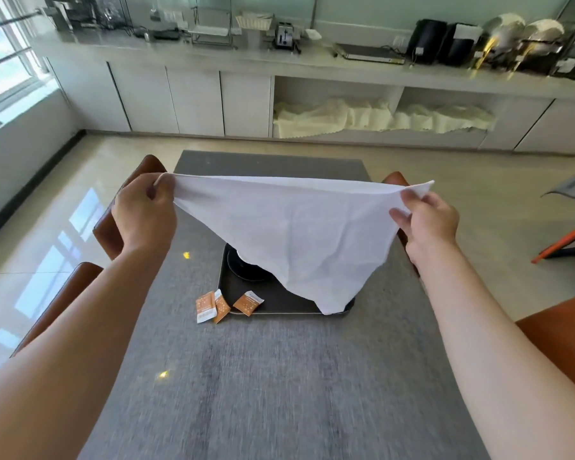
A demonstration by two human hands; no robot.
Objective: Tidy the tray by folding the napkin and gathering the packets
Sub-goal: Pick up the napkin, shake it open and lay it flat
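Here the left hand (143, 207) and right hand (427, 215) each pinch a top corner of the white napkin (289, 234) in their fingers, stretching it above the dark tray (279, 303), three orange packets (228, 305) lying on the worktop (279, 376) and the tray's near edge.

Honestly nothing here is readable. The three orange-and-white packets (228, 305) by the tray's near left corner have some print and a dot pattern, but it's way too small and blurry to make out any words.

Brown chairs (113, 214) flank the grey table (279, 376); a toaster (284, 35) stands on the far counter (213, 58).
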